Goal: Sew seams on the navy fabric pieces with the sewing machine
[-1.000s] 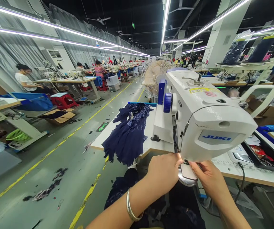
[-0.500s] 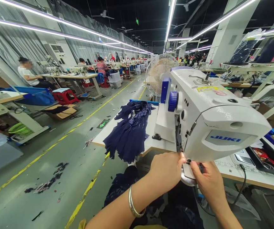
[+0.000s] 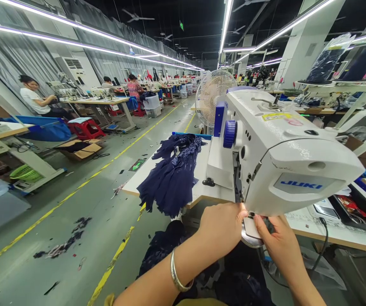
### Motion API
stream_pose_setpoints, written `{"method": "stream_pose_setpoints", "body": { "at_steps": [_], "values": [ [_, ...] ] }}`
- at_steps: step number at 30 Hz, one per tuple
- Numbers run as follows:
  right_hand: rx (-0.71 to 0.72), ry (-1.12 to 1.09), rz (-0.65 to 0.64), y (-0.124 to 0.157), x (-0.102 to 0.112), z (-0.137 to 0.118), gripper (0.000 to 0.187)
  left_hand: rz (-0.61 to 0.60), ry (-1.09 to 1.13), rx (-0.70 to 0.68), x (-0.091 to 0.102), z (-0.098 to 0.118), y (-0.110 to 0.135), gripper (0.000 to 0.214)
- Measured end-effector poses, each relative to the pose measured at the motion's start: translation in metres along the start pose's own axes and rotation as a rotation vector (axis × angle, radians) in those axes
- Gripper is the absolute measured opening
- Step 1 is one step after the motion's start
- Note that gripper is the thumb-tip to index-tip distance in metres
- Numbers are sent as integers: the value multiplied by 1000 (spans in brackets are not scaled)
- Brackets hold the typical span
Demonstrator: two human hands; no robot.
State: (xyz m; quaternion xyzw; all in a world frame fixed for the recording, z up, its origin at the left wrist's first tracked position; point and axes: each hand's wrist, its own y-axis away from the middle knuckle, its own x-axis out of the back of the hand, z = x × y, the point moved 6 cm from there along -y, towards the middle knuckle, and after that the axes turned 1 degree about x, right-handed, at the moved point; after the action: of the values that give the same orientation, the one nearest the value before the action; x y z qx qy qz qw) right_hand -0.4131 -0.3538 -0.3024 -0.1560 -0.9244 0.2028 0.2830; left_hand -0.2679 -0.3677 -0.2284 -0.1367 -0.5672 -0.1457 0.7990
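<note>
A white JUKI sewing machine stands on a white table. Both my hands are up under its head, at the needle area. My left hand, with a silver bangle on the wrist, has its fingers curled in towards the needle; what they grip is hidden. My right hand pinches at the small metal plate below the needle, fingers pressed together. Dark navy cloth hangs below my arms.
A pile of navy fabric drapes over the table's left edge. A standing fan is behind the machine. An aisle with yellow lines and cloth scraps runs on the left, past other people at sewing tables. A cable hangs at the right.
Both hands stay at the needle area with only slight finger movement. The view has shifted a little.
</note>
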Motion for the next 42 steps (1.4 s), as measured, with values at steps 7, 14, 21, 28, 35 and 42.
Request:
{"method": "stream_pose_setpoints", "body": {
  "at_steps": [7,14,21,28,35,42],
  "values": [
    [-29,5,20,1,0,2,19,6,-12,-9,-2,0,0,23],
    [18,12,72,2,-3,0,19,-1,-10,18,-1,0,0,26],
    [72,50,99,2,-3,-3,18,-50,57,35,-1,-1,-3,26],
    [55,33,99,3,-3,-3,18,-136,218,36,-3,-5,-7,30],
    [66,32,114,1,-2,-7,18,22,25,-4,0,-2,-3,24],
    [48,42,126,2,-1,-5,17,634,-447,-286,-8,23,24,15]
  ]
}}
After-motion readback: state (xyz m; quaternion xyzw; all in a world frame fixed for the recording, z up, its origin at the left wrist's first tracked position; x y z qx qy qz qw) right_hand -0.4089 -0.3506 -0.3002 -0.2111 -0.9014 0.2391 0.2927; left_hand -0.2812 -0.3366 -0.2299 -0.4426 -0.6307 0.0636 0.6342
